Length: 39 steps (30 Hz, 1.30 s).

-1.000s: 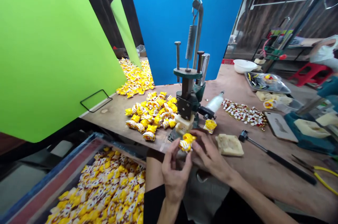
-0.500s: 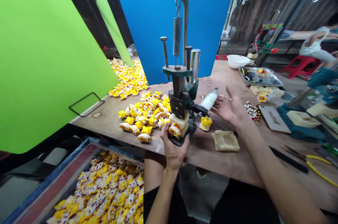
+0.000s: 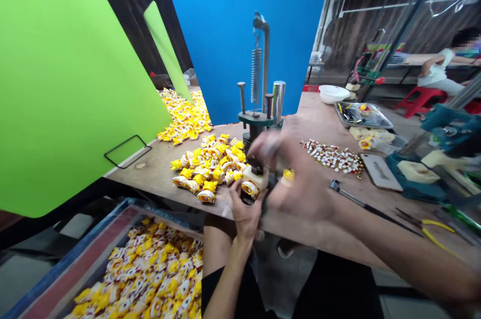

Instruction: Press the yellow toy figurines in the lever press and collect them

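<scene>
On the table [image 3: 306, 108] beside the green hand press [image 3: 256, 118], glossy, crinkled yellow-and-white wrapped pieces [image 3: 206, 169] are lying heaped to its left. At the press's chunky cream block [image 3: 255, 178], the left grip [image 3: 244, 214] is pinching one twisted piece [image 3: 250, 189] close, keeping it steady and square. The right grip [image 3: 300, 184] is blurring over the press, its state impossible to read.

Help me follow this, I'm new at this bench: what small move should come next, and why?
Probably steady the yellow-and-white wrapped piece with the right hand: only the left hand seems to be on it, holding it at the front of the cream block on the green hand press, while the right hand is blurred beside the press and not yet touching the piece.
</scene>
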Motion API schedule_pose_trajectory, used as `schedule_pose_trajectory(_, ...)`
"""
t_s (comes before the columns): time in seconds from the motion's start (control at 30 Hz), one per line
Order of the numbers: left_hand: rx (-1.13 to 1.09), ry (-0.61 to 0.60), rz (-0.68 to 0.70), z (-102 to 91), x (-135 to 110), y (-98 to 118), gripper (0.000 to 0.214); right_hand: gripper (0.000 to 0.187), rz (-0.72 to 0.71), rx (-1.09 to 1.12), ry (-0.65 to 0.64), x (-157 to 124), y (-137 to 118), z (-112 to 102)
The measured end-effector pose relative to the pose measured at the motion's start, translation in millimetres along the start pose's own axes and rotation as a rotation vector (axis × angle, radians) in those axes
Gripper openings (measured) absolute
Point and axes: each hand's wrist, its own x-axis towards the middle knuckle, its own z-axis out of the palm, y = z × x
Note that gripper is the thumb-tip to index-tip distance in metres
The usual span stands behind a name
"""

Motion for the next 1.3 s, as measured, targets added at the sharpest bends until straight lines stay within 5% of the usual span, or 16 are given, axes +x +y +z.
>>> schedule_pose_trajectory(0.07, -0.038, 0.004, -0.004, -7.7, 5.0, 5.3, 0.050, 0.084, 0.125, 0.058, 0.281, 13.7, 29.2, -48.1)
schedule_pose_trajectory(0.13, -0.073, -0.022, 0.014, -15.2, 8.9, 12.8, 0.043, 0.081, 0.476, 0.172, 0.431, 5.1, 78.6, -83.2)
schedule_pose_trajectory(0.2, -0.056, 0.009, 0.047, -21.1, 9.7, 21.0, 0.038, 0.078, 0.765, 0.111, 0.472, -26.1, 133.9, -95.7)
schedule_pose_trajectory(0.33, 0.020, 0.135, 0.076, -36.6, 9.0, 29.1, 0.038, 0.069, 0.619, -0.225, 0.445, -99.6, 196.2, -78.1)
schedule_pose_trajectory(0.5, 0.117, 0.269, 0.060, -78.2, 64.7, 8.2, 0.049, 0.036, 0.393, -0.433, -0.063, -112.7, 177.8, -57.4)
schedule_pose_trajectory(0.6, 0.313, 0.148, 0.161, -91.1, 114.8, -9.0, 0.046, 0.033, 0.447, -0.426, -0.065, -105.2, 169.9, -57.8)
schedule_pose_trajectory(0.67, 0.394, 0.118, 0.218, -90.1, 124.1, -10.6, 0.049, 0.040, 0.500, -0.350, 0.003, -107.1, 167.2, -58.2)
schedule_pose_trajectory(0.8, 0.195, 0.270, 0.268, -73.2, 59.3, 16.5, 0.056, 0.058, 0.676, 0.055, 0.090, -120.0, 143.9, -36.2)
schedule_pose_trajectory(0.9, -0.131, -0.056, 0.162, -51.5, -13.0, 37.3, 0.073, 0.053, 0.751, 0.225, 0.117, -122.8, 116.1, 3.1)
schedule_pose_trajectory(0.97, -0.218, -0.127, 0.080, -39.1, -41.2, 40.7, 0.061, 0.047, 0.772, 0.322, 0.123, -119.4, 104.2, 27.3)
schedule_pose_trajectory(1.03, -0.219, -0.063, 0.015, -32.0, -47.4, 36.0, 0.043, 0.042, 0.762, 0.332, 0.104, -115.1, 102.4, 39.0)
schedule_pose_trajectory(1.1, -0.201, 0.043, -0.039, -29.3, -37.7, 27.3, 0.051, 0.044, 0.749, 0.255, 0.141, -112.6, 109.6, 34.1)
schedule_pose_trajectory(1.2, -0.139, 0.140, -0.044, -24.9, -14.9, 15.6, 0.064, 0.056, 0.766, 0.180, 0.243, -113.7, 127.8, 4.1)
schedule_pose_trajectory(1.3, -0.029, 0.143, 0.001, -15.2, -1.2, 10.9, 0.044, 0.058, 0.822, 0.260, 0.342, -110.5, 144.3, -31.2)
